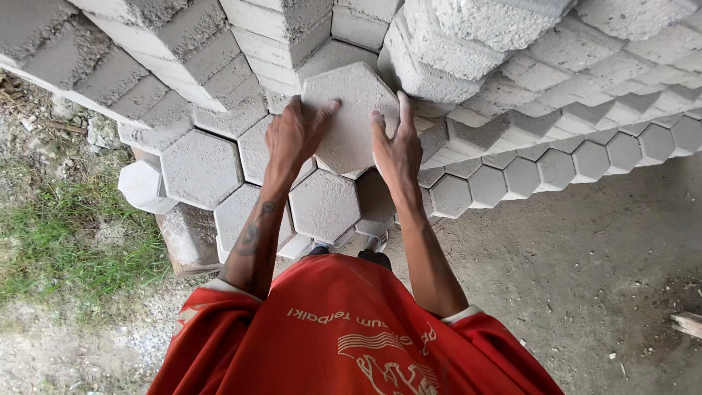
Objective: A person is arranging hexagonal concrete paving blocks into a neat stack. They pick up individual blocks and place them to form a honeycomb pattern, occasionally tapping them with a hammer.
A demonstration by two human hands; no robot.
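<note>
Both my hands grip one grey hexagonal concrete paver (351, 110), held flat side up over the stack. My left hand (294, 135) clasps its left edge, thumb on top. My right hand (395, 143) holds its right edge with fingers spread over the face. Below the held paver lie more hexagonal pavers (201, 167) packed side by side in a stepped pile. My red shirt fills the lower middle of the view.
Rows of hexagonal pavers (556, 164) run to the right in stacked tiers, with higher tiers (183, 44) behind. A wooden pallet edge (186, 238) shows under the pile. Grass (66, 241) lies at left, bare dirt floor (585, 256) at right, with a wood scrap (687, 323).
</note>
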